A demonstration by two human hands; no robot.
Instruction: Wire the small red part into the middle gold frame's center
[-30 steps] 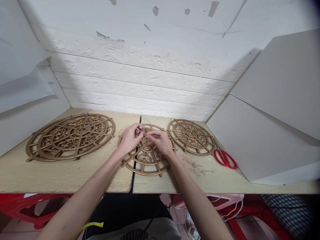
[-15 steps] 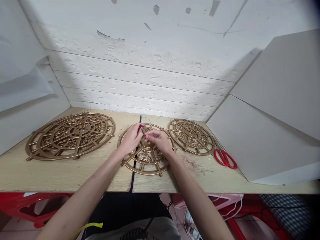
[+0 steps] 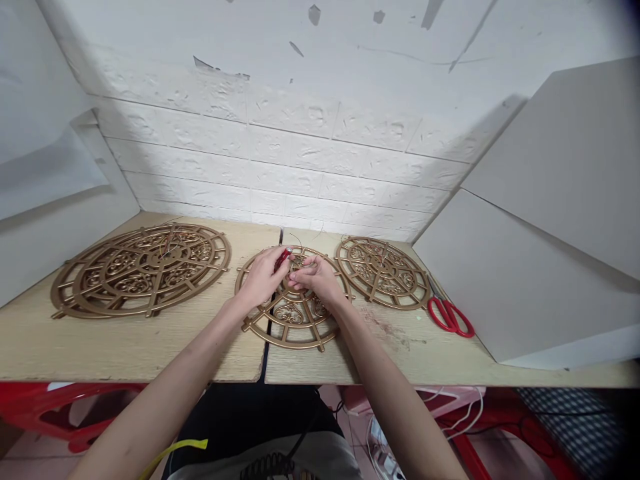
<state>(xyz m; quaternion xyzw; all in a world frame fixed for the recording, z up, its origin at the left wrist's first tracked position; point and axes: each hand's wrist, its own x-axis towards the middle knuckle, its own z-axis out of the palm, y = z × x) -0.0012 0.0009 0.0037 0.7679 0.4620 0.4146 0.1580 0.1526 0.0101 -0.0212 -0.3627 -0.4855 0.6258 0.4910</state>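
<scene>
The gold openwork disc (image 3: 295,326) lies across the tabletop (image 3: 220,360) seam, between the front and back edges. Above it the left hand (image 3: 263,275) grasps a slim red object (image 3: 283,259); the right hand (image 3: 317,280) has curled fingers at the hub — contents, if any, cannot be determined. Red-handled scissors (image 3: 453,318) rest toward the tabletop's right end.

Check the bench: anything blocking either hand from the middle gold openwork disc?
Nothing visible. The left hand and right hand are both over the disc; the left holds a small red object. The scissors lie clear, off to the right. What's under the fingers is hidden.
</scene>
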